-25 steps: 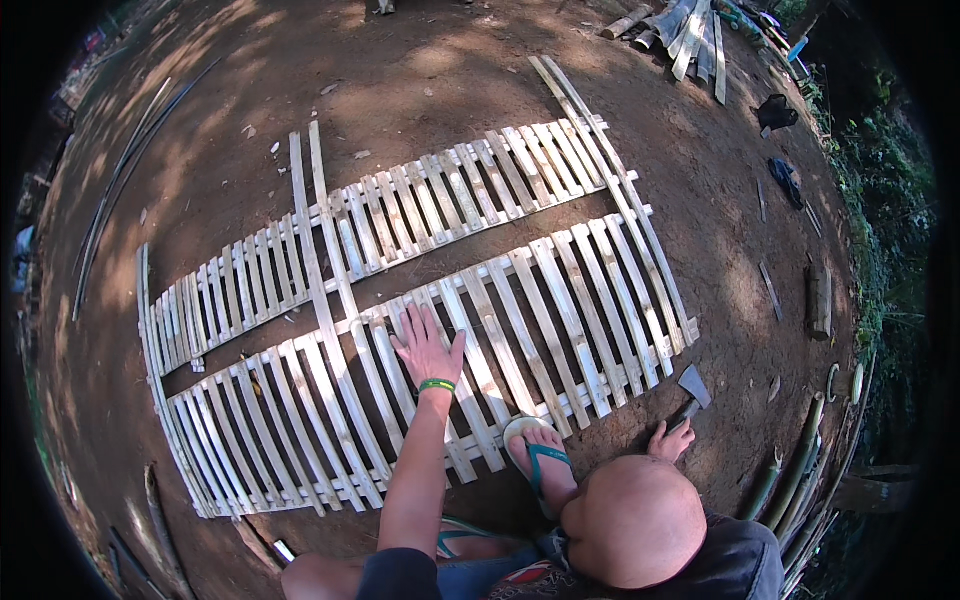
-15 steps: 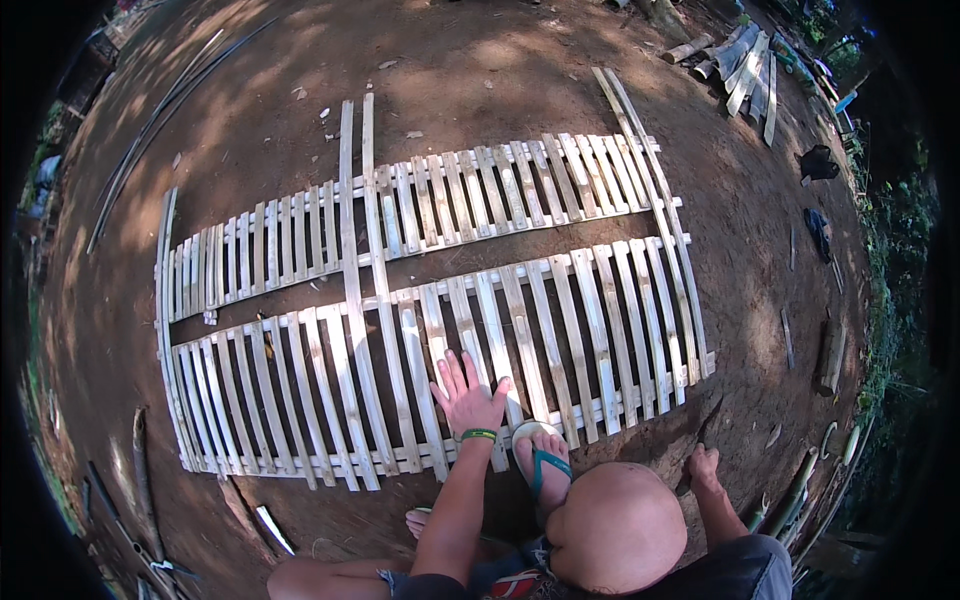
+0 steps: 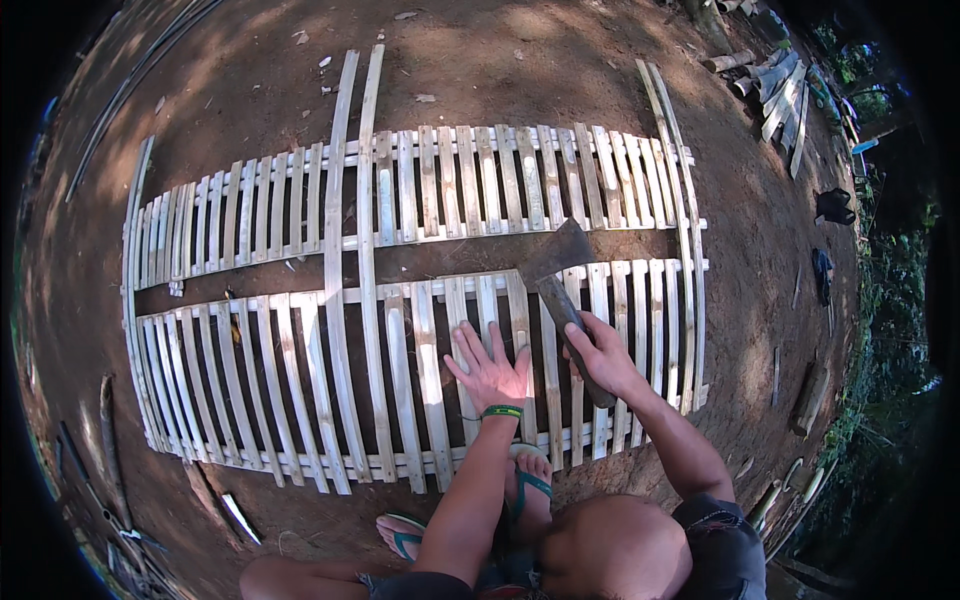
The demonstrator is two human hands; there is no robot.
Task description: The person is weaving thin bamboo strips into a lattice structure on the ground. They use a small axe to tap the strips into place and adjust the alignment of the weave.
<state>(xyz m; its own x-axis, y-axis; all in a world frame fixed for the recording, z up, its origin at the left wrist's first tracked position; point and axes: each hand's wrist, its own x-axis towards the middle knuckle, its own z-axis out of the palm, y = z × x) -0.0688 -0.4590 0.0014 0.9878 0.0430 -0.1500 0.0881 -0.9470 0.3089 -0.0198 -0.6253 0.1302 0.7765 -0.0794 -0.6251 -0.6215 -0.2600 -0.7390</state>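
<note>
Fingers spread, my left hand [image 3: 490,372] lies flat on the pale wooden slats of the near slatted panel [image 3: 430,395]. My right hand [image 3: 603,357] is wrapped round the wooden handle of a hatchet [image 3: 558,255]. Its dark, wide metal head is above the upper edge of the near panel, pointing away from me. The handle slants back over the slats, beside my left hand. Behind the near panel lies a second slatted panel [image 3: 465,185]. Long narrow strips [image 3: 368,200] run across both panels near the middle and at each end.
My sandalled foot [image 3: 527,490] stands at the panel's near edge. Cut wood pieces [image 3: 785,95] are piled at the far right, near a dark bag [image 3: 834,207]. A short log [image 3: 811,398] lies to the right. Long thin poles [image 3: 125,80] lie at the far left.
My right hand has come up from the ground at the right and swung the hatchet in over the near panel. My left hand stays flat on the slats.
</note>
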